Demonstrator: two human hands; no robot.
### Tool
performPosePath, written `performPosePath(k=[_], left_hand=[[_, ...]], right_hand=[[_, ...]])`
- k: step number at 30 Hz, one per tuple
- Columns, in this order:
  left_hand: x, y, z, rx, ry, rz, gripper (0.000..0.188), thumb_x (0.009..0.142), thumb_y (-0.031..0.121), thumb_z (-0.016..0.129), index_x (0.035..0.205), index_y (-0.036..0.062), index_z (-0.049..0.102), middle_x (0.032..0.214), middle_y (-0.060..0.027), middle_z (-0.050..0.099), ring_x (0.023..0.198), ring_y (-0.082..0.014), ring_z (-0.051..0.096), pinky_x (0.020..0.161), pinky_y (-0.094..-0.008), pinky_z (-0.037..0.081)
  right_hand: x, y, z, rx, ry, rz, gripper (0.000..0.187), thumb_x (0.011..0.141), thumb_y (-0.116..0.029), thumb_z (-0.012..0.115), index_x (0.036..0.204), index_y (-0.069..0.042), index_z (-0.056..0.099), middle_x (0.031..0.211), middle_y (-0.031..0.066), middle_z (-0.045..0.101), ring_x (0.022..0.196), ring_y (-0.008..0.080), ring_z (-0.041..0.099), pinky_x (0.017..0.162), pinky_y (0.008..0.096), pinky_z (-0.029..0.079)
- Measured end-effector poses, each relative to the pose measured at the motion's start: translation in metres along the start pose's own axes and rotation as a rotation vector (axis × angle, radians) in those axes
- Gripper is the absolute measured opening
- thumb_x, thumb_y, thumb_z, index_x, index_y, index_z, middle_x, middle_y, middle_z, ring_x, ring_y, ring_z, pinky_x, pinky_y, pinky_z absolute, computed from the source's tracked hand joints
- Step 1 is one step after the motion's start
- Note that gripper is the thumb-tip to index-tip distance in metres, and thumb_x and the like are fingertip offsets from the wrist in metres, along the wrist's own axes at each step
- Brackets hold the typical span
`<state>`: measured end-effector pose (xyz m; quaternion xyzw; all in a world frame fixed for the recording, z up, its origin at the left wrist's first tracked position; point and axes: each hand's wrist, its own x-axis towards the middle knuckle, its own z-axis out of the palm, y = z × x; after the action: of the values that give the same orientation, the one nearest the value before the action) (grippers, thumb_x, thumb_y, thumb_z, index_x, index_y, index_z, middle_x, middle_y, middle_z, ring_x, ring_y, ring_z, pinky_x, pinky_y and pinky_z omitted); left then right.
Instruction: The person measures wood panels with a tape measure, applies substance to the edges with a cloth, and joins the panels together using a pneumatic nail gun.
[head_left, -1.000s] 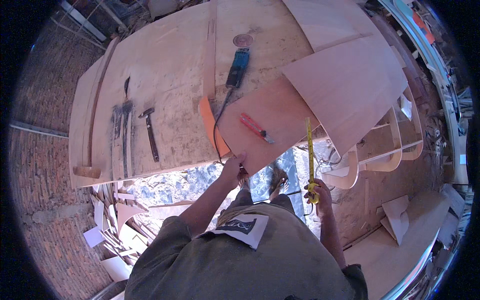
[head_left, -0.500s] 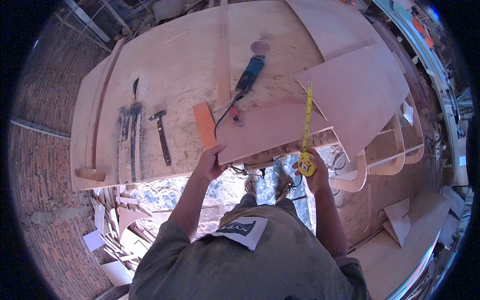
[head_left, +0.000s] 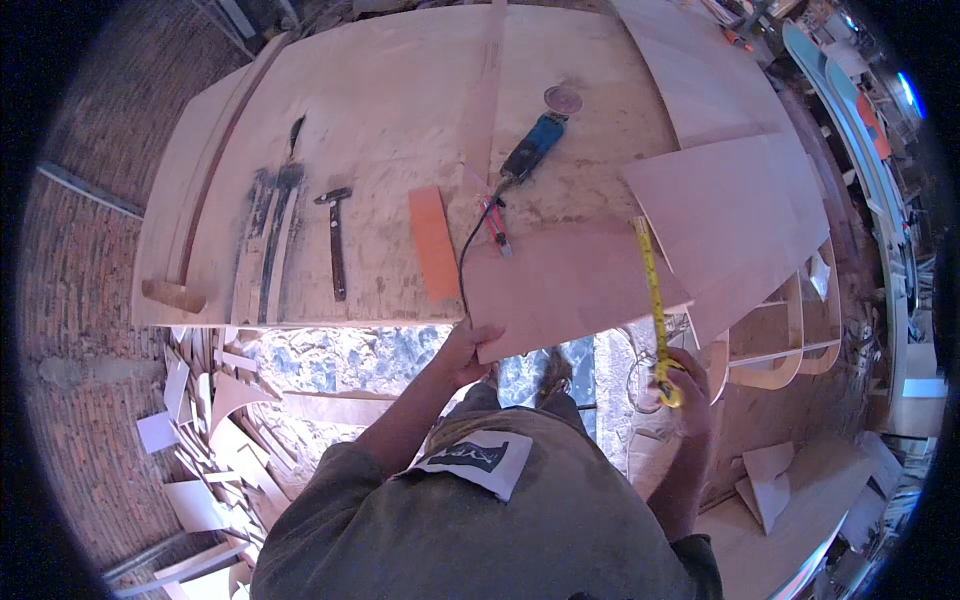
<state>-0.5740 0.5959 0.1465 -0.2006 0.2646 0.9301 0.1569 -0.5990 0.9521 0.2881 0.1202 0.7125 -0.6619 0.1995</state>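
Observation:
My left hand [head_left: 468, 350] pinches the near left corner of a thin reddish-brown plywood board [head_left: 565, 280], which lies partly on the table and juts over its front edge. In my right hand [head_left: 692, 385] is a yellow tape measure [head_left: 668, 388], its case gripped by the fingers. The yellow blade [head_left: 652, 280] is pulled out and runs away from me, across the right end of the board. A red utility knife [head_left: 494, 226] lies at the board's far left edge. Beside it are a black cord and an orange strip [head_left: 432, 243].
A blue angle grinder [head_left: 535, 145] with a round disc lies on the large wooden table [head_left: 380, 120]. Left of it are a hammer [head_left: 336, 240] and dark-stained strips [head_left: 272, 235]. Plywood sheets [head_left: 735, 210] cover the right side. Offcuts [head_left: 225, 440] pile on the floor at left.
My left hand and the board have shifted right and toward me in the picture. The tape measure has moved right and lower with my right hand. The whole view has shifted slightly.

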Motion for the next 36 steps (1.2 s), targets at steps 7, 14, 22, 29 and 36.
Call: performPosePath(k=[7, 14, 22, 29, 36], left_hand=[[-0.061, -0.022, 0.035, 0.067, -0.064, -0.077, 0.065, 0.081, 0.006, 0.070, 0.137, 0.0008, 0.038, 0.127, -0.0137, 0.055, 0.115, -0.0254, 0.058, 0.098, -0.0380, 0.049], [-0.086, -0.058, 0.084, 0.210, -0.086, -0.043, 0.064, 0.080, 0.003, 0.069, 0.137, -0.0010, 0.040, 0.125, -0.0143, 0.057, 0.114, -0.0229, 0.059, 0.096, -0.0373, 0.050], [-0.124, -0.092, 0.082, 0.187, 0.160, 0.191, 0.060, 0.082, 0.004, 0.066, 0.136, -0.0022, 0.042, 0.122, -0.0128, 0.059, 0.109, -0.0204, 0.061, 0.092, -0.0334, 0.051], [-0.193, -0.097, 0.039, 0.053, 0.232, 0.441, 0.063, 0.080, 0.005, 0.065, 0.137, -0.0024, 0.041, 0.126, -0.0153, 0.057, 0.115, -0.0254, 0.058, 0.096, -0.0373, 0.049], [-0.243, -0.091, -0.001, 0.064, 0.298, 0.569, 0.066, 0.079, 0.009, 0.068, 0.137, -0.0039, 0.040, 0.127, -0.0155, 0.057, 0.116, -0.0264, 0.058, 0.098, -0.0381, 0.048]], right_hand=[[-0.010, -0.095, -0.041, -0.622, -0.188, -0.549, 0.038, 0.075, -0.015, 0.062, 0.109, 0.002, 0.064, 0.090, 0.0129, 0.064, 0.081, 0.0240, 0.064, 0.072, 0.0380, 0.051], [0.045, -0.066, 0.002, -1.063, -0.490, -0.557, 0.037, 0.073, -0.020, 0.064, 0.106, -0.004, 0.068, 0.093, 0.0200, 0.063, 0.085, 0.0386, 0.063, 0.077, 0.0451, 0.051], [0.068, -0.049, -0.035, -1.198, -0.497, -0.664, 0.036, 0.071, -0.016, 0.064, 0.105, -0.004, 0.067, 0.097, 0.0180, 0.062, 0.088, 0.0374, 0.061, 0.077, 0.0443, 0.049], [0.088, -0.084, -0.088, -1.252, -0.443, -0.680, 0.041, 0.067, -0.006, 0.064, 0.107, -0.004, 0.068, 0.100, 0.0155, 0.060, 0.098, 0.0337, 0.058, 0.085, 0.0413, 0.048], [0.087, -0.090, -0.045, -1.228, -0.527, -0.819, 0.047, 0.062, -0.008, 0.064, 0.108, -0.003, 0.068, 0.094, 0.0154, 0.058, 0.093, 0.0332, 0.057, 0.086, 0.0405, 0.046]])
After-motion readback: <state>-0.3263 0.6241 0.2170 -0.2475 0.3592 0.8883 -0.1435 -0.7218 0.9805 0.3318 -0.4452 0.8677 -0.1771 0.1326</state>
